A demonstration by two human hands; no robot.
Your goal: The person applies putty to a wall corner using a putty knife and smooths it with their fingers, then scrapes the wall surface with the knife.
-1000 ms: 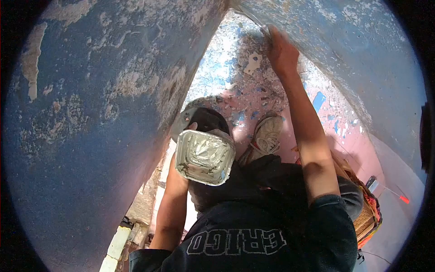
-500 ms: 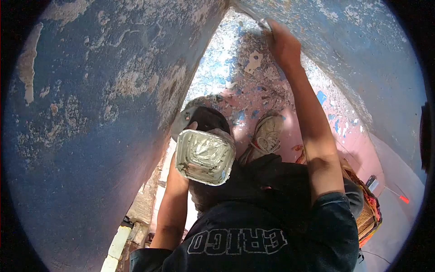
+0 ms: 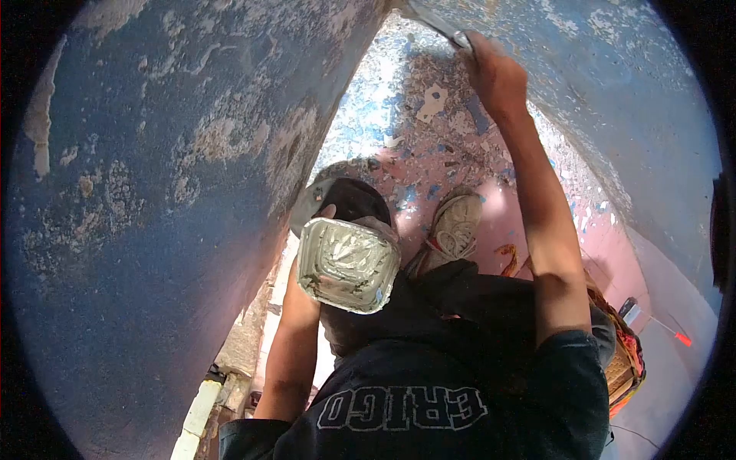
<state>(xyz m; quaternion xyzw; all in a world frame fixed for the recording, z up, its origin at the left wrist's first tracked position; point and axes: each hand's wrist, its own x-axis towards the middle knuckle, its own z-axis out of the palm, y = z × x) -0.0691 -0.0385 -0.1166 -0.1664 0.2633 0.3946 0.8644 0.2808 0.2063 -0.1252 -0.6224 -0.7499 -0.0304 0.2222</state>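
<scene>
My left hand (image 3: 328, 211) is closed around a square, pale tub (image 3: 349, 264). Its thumb shows at the far rim, and the tub hides the other fingers. Greyish-white paste is smeared over the tub's inside and sides. Stretched far forward, my right hand (image 3: 497, 80) is closed around a slim metal tool (image 3: 433, 21) that looks like a putty knife. Its thin end reaches toward the corner between two peeling walls, at the top of the view; whether it touches is unclear.
Blue, flaking walls stand close at the left (image 3: 153, 230) and right (image 3: 629, 100). Paint chips litter the pink floor (image 3: 399, 165) around my shoe (image 3: 458, 226). A bag-like bundle (image 3: 625, 368) and a red-tipped tool (image 3: 682, 339) lie at the right.
My right hand has shifted slightly right, away from the corner, so more of the metal tool shows. The tub in my left hand has barely moved.
</scene>
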